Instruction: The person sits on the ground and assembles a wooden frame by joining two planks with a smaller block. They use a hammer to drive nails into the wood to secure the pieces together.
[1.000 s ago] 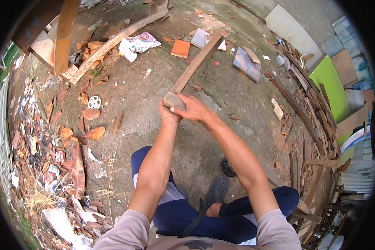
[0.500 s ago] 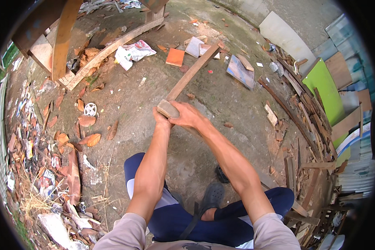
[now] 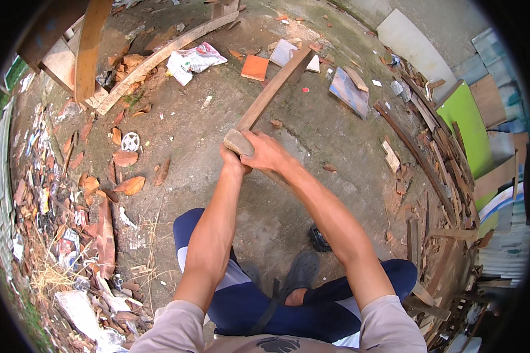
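Observation:
Both hands meet around a joined or crossed pair of wooden pieces in front of me. A long wooden plank (image 3: 275,91) reaches away toward the upper right. At its near end is a second wooden piece with a blunt, greyish end (image 3: 239,142); part of it shows beneath my right wrist. My left hand (image 3: 232,157) is closed on the near-left side of this wood, its fingers mostly hidden. My right hand (image 3: 268,153) wraps over it from the right, thumb side against the blunt end. Whether the two pieces are fastened together cannot be seen.
An orange tile (image 3: 254,67), a white printed bag (image 3: 194,61) and a bluish board (image 3: 348,93) lie on the ground ahead. Scrap lumber (image 3: 447,159) piles along the right. Dry leaves and litter (image 3: 70,253) cover the left. A wooden frame (image 3: 88,53) stands at the upper left.
The plank's far end has risen slightly in the view, and more of its side face shows. Both hands keep their hold in nearly the same place. The surroundings have shifted a little.

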`<control>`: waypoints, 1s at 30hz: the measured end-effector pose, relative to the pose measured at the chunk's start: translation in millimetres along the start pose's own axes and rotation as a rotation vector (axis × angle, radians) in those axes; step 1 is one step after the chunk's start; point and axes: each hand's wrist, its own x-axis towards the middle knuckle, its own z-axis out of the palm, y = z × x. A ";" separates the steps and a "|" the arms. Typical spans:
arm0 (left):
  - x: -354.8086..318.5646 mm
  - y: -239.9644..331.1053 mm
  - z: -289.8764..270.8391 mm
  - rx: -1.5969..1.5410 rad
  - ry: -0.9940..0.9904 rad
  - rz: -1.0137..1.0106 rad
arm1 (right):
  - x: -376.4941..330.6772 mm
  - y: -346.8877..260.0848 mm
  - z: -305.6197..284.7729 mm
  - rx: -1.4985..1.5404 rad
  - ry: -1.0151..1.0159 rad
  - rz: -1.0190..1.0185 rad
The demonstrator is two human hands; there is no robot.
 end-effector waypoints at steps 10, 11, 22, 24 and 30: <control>-13.3 59.6 18.1 1.049 -0.024 0.346 | 1.5 11.1 1.1 0.387 0.028 0.160; -11.9 70.0 25.9 1.074 -0.089 0.259 | 2.3 11.8 0.2 0.375 0.017 0.181; 14.3 82.0 30.5 1.050 -0.333 -0.078 | 8.7 7.4 -16.0 0.290 -0.241 0.353; 19.5 76.0 20.5 0.953 -0.319 -0.078 | 1.7 1.2 -20.1 0.340 -0.216 0.318; 45.3 75.1 10.8 0.942 -0.341 -0.103 | 7.3 13.7 -9.4 0.334 -0.163 0.299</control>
